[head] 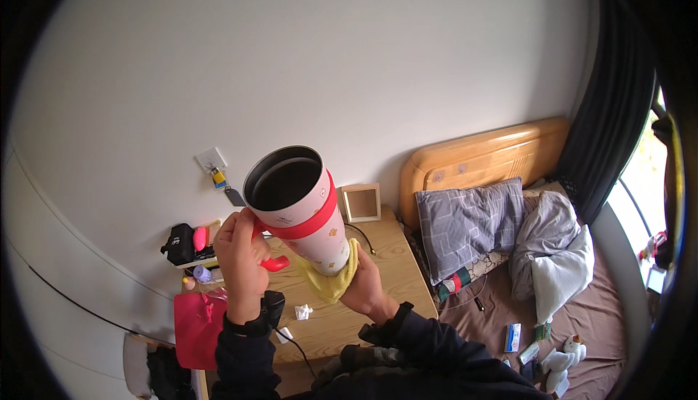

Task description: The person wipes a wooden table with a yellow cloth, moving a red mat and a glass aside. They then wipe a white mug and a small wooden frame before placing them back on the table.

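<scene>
A tall pale pink tumbler (313, 220) with a red band and a red handle is held up, tilted, above the wooden desk. Its mouth faces me and shows a dark inside; no lid is on it. My left hand (242, 263) is closed around the handle, whose red lower end juts out past the fingers. Under the tumbler's base, my right hand (364, 285) holds a yellow cloth (327, 286) against the bottom and lower side. The cloth partly hides the base, and some of my right fingers are out of sight behind it.
Below is the wooden desk (398, 269) with a crumpled tissue (303, 311), a small wooden frame (361, 202) and cables. A red bag (196, 329) hangs at the left. To the right stands a bed with a wooden headboard (485, 152), pillows (471, 225) and small boxes (512, 337).
</scene>
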Available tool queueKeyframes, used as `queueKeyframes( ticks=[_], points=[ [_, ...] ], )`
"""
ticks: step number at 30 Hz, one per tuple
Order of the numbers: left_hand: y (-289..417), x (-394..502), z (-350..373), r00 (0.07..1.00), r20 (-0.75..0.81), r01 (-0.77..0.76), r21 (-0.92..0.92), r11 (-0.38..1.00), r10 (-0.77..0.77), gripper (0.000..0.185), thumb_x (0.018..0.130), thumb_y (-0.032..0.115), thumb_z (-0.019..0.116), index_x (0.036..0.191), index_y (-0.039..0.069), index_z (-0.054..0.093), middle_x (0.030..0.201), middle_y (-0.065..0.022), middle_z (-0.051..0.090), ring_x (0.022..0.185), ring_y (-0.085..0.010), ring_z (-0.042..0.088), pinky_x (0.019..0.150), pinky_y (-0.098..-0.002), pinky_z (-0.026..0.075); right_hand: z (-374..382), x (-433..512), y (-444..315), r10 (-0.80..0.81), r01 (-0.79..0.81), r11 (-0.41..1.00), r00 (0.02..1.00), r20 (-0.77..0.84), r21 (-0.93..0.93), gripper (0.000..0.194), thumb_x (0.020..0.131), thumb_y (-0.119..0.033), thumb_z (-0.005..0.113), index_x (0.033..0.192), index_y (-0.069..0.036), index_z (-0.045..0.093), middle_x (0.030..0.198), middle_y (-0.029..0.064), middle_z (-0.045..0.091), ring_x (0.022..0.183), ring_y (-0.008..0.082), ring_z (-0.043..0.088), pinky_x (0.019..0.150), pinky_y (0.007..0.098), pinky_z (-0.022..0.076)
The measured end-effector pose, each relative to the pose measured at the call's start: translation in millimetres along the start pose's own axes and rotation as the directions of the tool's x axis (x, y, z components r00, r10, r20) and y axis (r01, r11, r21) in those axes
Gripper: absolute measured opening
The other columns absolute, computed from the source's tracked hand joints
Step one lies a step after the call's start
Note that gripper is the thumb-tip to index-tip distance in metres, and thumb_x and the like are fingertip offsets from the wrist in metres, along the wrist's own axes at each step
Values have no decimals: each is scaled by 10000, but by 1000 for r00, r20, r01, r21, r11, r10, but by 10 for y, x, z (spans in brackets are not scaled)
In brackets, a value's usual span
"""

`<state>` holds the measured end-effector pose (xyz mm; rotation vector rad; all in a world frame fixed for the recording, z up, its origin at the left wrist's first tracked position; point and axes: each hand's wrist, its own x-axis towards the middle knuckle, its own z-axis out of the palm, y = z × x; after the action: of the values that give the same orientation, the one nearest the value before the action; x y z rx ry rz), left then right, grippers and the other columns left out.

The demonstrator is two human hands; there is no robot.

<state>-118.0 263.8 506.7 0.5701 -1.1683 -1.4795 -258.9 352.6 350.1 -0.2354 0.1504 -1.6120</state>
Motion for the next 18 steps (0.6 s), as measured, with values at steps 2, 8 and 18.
queueKeyframes(
  ticks=[2, 8, 18],
  points=[
    [3, -2, -7, 1000, 19, 6, -16, 1000, -5, 300, 1014, 230, 627, 761, 88, 553, 518, 75, 389, 409, -18, 282, 415, -231, 237, 28, 5, -46, 21, -21, 997, 1000, -1, 72, 583, 1077, -502, 287, 1476, -107, 448, 1472, 121, 516, 1340, 307, 515, 1150, 479, 391],
    [-8, -9, 31, 1000, 3, -2, 32, 999, 2, 289, 1017, 239, 624, 782, 77, 576, 519, 75, 387, 413, -22, 278, 410, -234, 225, 269, -40, 81, 29, -8, 996, 971, -239, 91, 525, 1077, -469, 274, 1391, -129, 522, 1375, 96, 594, 1245, 309, 585, 1076, 503, 464],
    [30, -15, 9, 996, 75, 46, -52, 998, -42, 261, 1020, 242, 628, 831, 61, 628, 535, 69, 423, 415, -22, 298, 411, -233, 227, 39, 4, 18, -177, 167, 984, 949, -261, -58, 500, 1061, -446, 325, 1384, -124, 531, 1318, 76, 646, 1186, 266, 630, 1011, 439, 492]
  ],
)
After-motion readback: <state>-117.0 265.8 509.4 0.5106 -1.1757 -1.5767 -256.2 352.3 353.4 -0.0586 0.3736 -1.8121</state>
